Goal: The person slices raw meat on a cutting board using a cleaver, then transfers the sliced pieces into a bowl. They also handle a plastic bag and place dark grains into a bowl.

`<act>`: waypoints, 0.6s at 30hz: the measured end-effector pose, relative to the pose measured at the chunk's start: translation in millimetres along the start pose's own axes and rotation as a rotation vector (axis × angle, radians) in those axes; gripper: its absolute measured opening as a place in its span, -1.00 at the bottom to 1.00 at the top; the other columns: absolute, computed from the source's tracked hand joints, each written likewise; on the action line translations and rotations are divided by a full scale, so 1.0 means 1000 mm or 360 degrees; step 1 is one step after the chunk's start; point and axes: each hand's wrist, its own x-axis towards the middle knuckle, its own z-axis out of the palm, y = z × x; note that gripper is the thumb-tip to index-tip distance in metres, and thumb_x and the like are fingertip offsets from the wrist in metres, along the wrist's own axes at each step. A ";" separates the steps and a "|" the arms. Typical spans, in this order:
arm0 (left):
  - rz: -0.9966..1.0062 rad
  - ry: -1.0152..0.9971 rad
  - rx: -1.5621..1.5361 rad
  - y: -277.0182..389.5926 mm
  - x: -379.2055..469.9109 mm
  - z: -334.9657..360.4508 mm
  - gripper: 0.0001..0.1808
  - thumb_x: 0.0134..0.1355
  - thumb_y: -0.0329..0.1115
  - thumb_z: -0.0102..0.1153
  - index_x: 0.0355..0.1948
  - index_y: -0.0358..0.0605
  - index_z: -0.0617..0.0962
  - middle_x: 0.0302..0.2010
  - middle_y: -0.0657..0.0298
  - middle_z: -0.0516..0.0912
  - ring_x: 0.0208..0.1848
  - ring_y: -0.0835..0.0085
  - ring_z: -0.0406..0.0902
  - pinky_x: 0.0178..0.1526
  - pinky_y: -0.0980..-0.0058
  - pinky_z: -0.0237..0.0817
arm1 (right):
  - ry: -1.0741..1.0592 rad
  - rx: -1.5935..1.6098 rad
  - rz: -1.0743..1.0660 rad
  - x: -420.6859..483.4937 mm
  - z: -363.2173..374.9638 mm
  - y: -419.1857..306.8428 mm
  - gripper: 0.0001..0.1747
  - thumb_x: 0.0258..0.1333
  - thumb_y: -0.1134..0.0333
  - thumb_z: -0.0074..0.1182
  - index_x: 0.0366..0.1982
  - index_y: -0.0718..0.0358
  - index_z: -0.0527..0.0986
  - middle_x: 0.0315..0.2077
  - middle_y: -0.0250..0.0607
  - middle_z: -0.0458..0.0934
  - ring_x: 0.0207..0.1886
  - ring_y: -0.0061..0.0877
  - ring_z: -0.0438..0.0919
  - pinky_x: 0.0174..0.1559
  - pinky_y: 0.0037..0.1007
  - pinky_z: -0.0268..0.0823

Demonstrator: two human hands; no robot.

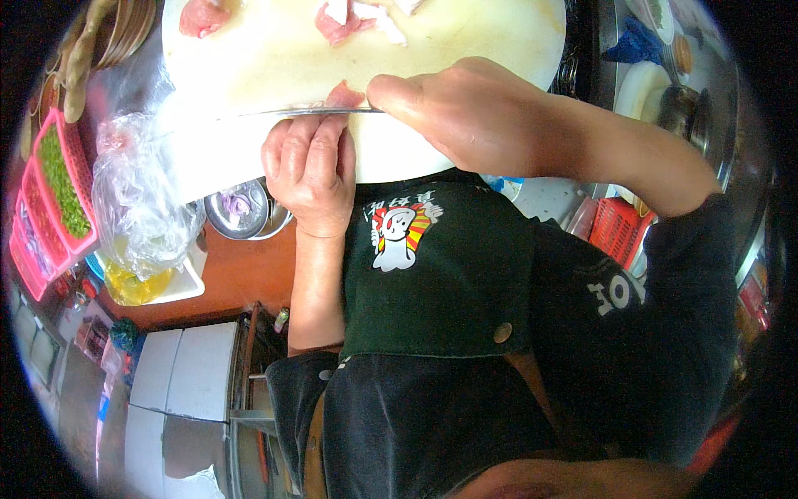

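Note:
My right hand (455, 118) grips a knife, its handle hidden inside the fist. The knife blade (293, 113) appears almost edge-on and runs left from the fist, low over a round white cutting board (262, 68). A small piece of raw meat (346, 95) shows just beyond the blade, beside my right thumb. On the near side of the blade, my left hand (312, 162) has its fingers curled against that piece, with the fingertips partly hidden. Farther up the board lie a reddish lump of meat (202, 19) and some meat with white fat (349, 22).
At the left are a clear plastic bag (140, 193) and a pink divided basket (81, 231) with chopped greens. A metal bowl (237, 210) sits under the board's near edge. To the right stand a red plastic basket (617, 231) and a blue cloth (636, 43).

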 end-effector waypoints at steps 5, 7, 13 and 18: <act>0.0001 -0.0009 -0.0032 -0.002 -0.001 0.000 -0.69 -0.14 -0.50 0.35 -0.30 -0.02 0.63 -0.25 0.26 0.63 -0.15 0.22 0.52 -0.01 0.28 0.29 | -0.0044 0.0007 0.0097 -0.005 -0.015 -0.002 -0.82 0.18 0.46 -0.05 -0.16 0.28 0.35 -0.54 0.05 0.54 -0.41 -0.01 0.59 -0.41 -0.18 0.39; 0.0009 -0.0033 -0.0023 -0.004 0.000 -0.002 -0.66 -0.15 -0.48 0.37 -0.27 -0.02 0.62 -0.24 0.26 0.62 -0.14 0.22 0.52 -0.01 0.28 0.28 | -0.0117 -0.0006 0.0212 -0.010 -0.026 -0.006 -0.80 0.19 0.44 -0.05 -0.13 0.27 0.36 -0.53 0.06 0.54 -0.41 0.00 0.58 -0.41 -0.18 0.39; -0.0092 -0.0094 0.0049 0.013 0.013 -0.004 -0.60 -0.13 -0.35 0.43 -0.19 0.00 0.61 -0.19 0.24 0.59 -0.12 0.20 0.50 0.00 0.27 0.26 | 0.0113 -0.0029 0.0331 -0.025 -0.030 0.000 -0.70 0.22 0.42 -0.04 -0.01 0.28 0.34 -0.51 0.10 0.54 -0.40 0.02 0.55 -0.37 -0.13 0.36; 0.0049 -0.0270 0.0158 0.010 0.033 -0.006 -0.69 -0.09 -0.33 0.39 -0.26 0.03 0.63 -0.26 0.30 0.60 -0.15 0.23 0.49 -0.03 0.24 0.23 | 0.0144 -0.0021 0.0329 -0.032 -0.024 0.008 -0.67 0.22 0.42 -0.05 0.01 0.32 0.32 -0.48 0.15 0.52 -0.35 0.05 0.54 -0.34 -0.11 0.32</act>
